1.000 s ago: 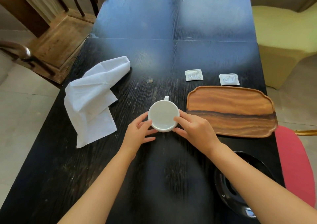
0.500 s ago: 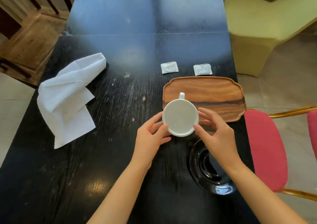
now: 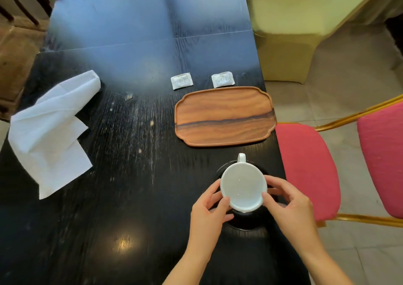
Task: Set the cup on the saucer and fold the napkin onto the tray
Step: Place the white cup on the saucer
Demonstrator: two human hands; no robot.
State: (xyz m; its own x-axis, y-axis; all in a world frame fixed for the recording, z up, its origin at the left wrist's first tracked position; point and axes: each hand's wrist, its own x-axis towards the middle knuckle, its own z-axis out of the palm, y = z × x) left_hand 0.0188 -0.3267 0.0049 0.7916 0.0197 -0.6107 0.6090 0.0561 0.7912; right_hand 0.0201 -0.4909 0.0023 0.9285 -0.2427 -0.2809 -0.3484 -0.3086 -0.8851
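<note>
While my left hand (image 3: 208, 215) and right hand (image 3: 291, 206) pinch the round white ceramic cup (image 3: 243, 188) in a two-sided grip over the glossy black saucer (image 3: 246, 222), I see black wood-grain tabletop (image 3: 130, 175) beside red-cushioned chairs (image 3: 307, 171).

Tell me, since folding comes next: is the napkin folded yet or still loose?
Still loose. The white napkin lies crumpled and spread on the black table, far left of the empty wooden tray.
</note>
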